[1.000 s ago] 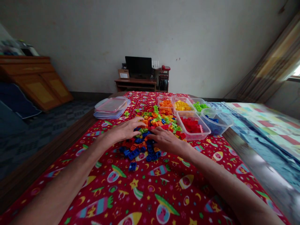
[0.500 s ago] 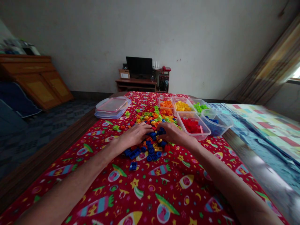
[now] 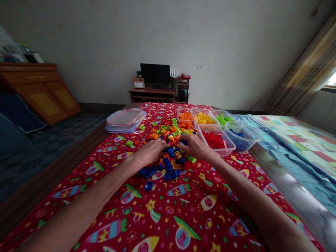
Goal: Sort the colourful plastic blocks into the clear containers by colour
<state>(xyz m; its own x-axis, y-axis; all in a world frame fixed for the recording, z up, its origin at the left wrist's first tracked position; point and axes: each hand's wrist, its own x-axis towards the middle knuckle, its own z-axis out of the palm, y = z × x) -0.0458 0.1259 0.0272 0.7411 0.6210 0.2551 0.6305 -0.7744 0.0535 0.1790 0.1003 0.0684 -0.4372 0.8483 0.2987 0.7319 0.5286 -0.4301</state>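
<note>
A heap of loose toy building blocks [image 3: 169,168] in blue, orange, yellow, green and red lies on the red patterned tablecloth [image 3: 168,213]. My left hand [image 3: 151,151] rests at the heap's left side, fingers curled down among the blocks; what its fingertips grip, if anything, is hidden. On the heap's right side, my right hand [image 3: 193,145] has its fingers bent round a blue block [image 3: 184,142], partly covered by them. One blue block [image 3: 148,186] lies apart, nearer to me.
Right of the heap stand clear tubs of sorted blocks: orange [image 3: 185,120], yellow [image 3: 204,118], green [image 3: 223,120], red [image 3: 215,140] and a round one with blue [image 3: 243,138]. Stacked plastic lids [image 3: 125,120] lie at the left. A bed [image 3: 301,140] adjoins on the right.
My right hand has drawn its fingers together around a blue block and shifted slightly right, uncovering blocks beneath. My left hand has moved slightly downward.
</note>
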